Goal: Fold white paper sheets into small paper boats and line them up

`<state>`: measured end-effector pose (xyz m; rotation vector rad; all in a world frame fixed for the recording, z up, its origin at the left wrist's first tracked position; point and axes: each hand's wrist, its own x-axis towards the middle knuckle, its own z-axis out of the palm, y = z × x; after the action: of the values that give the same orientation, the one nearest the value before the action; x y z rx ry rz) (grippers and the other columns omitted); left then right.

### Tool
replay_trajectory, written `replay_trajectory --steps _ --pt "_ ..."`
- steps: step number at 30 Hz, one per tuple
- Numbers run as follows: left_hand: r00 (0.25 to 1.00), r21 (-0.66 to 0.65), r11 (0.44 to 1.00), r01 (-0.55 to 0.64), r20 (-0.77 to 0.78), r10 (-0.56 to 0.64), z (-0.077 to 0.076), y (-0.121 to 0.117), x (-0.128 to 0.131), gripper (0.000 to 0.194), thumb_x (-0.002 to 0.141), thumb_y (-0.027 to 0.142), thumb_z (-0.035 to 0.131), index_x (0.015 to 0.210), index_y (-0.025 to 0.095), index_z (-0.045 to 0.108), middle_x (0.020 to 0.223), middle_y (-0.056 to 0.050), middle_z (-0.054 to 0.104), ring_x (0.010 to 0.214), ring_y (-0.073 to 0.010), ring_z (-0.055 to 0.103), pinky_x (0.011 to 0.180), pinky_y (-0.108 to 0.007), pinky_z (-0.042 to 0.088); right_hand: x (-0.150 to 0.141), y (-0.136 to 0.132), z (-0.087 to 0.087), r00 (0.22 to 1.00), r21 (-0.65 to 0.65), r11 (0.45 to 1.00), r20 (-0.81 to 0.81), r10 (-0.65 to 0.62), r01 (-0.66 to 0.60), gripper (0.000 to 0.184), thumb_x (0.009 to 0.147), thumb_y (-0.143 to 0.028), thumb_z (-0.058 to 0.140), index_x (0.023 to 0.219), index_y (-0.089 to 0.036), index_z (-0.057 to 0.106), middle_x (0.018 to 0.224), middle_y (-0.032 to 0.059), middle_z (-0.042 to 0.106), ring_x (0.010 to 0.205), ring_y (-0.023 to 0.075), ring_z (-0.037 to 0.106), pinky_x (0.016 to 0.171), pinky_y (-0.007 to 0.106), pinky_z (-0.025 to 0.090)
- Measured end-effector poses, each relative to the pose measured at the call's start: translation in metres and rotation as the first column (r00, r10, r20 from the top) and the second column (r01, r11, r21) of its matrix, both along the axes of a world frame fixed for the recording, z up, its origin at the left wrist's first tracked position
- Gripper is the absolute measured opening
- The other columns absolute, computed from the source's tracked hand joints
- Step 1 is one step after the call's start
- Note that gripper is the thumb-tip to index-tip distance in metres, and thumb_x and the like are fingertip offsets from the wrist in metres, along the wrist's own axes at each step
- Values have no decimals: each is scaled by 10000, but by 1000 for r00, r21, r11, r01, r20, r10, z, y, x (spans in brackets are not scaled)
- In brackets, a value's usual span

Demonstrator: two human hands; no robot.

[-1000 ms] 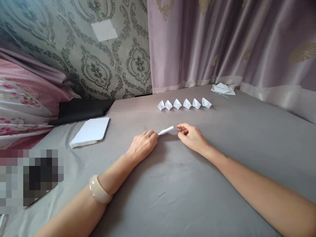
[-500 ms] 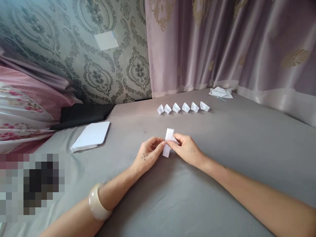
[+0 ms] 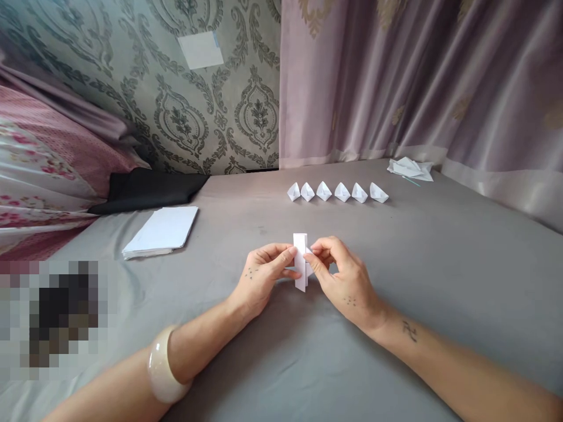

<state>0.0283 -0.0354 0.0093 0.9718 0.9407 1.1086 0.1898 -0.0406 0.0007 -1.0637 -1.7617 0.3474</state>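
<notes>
A small folded piece of white paper (image 3: 299,258) stands upright between my two hands, just above the grey sheet. My left hand (image 3: 264,269) pinches its left side, thumb near the top and fingers lower down. On the other side, my right hand (image 3: 345,275) grips a pointed flap of the same paper between thumb and forefinger. Beyond my hands, several folded white paper boats (image 3: 324,191) stand in a row.
A stack of white paper (image 3: 162,230) lies on the grey sheet (image 3: 246,217) at left, before a black cloth (image 3: 153,189). More folded paper (image 3: 410,168) and a thin greenish stick (image 3: 412,181) lie by the curtain (image 3: 352,82). A patterned wall (image 3: 197,105) closes the back.
The folded paper has turned more upright, its long face now towards my left hand. My right hand has shifted right and lower, its fingers on the flap. The camera view has swung slightly left.
</notes>
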Motion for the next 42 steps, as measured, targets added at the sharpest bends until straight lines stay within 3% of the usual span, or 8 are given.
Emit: replay_trajectory --steps 2,8,17,26,36,42 --pt "999 -19 1000 7 35 -6 1 -1 1 230 784 337 713 858 120 726 791 -48 673 749 -134 621 703 -269 558 0 0 2 998 71 997 67 12 -17 50 902 -175 541 929 -204 571 839 18 590 740 118 582 690 243 490" --pt "997 -24 999 26 68 -24 2 -3 3 246 801 339 701 939 140 743 853 -55 707 818 -150 655 843 -327 557 0 0 2 980 169 985 196 -14 -19 306 914 -124 507 1201 -193 588 901 45 616 767 126 597 684 249 501" --pt "996 26 998 64 66 -66 1 -2 1 258 845 352 654 990 156 737 938 -76 738 961 -220 673 913 -364 532 -3 -2 -1 972 221 975 233 -15 -38 369 922 -118 489 1282 -174 549 896 60 620 752 135 589 691 269 510" --pt "994 30 997 77 78 -79 1 -3 2 287 836 352 663 1012 140 738 920 -85 738 900 -209 681 909 -386 529 -11 -2 9 996 94 995 94 4 -13 221 917 -170 517 1107 -182 630 905 50 631 811 137 604 731 263 507" --pt "993 21 994 103 53 -104 5 -5 2 297 807 370 685 990 144 748 978 -102 732 933 -234 674 888 -384 529 -16 -5 17 995 -160 987 -89 -40 26 119 873 -255 564 936 -214 657 781 8 602 641 119 567 603 256 504" --pt "992 38 992 119 38 -120 5 -5 2 296 822 373 668 1000 150 747 976 -96 732 931 -229 670 873 -375 535 -16 -6 24 989 -236 972 -142 -43 9 117 851 -254 586 872 -200 688 765 3 613 611 108 569 586 245 496"
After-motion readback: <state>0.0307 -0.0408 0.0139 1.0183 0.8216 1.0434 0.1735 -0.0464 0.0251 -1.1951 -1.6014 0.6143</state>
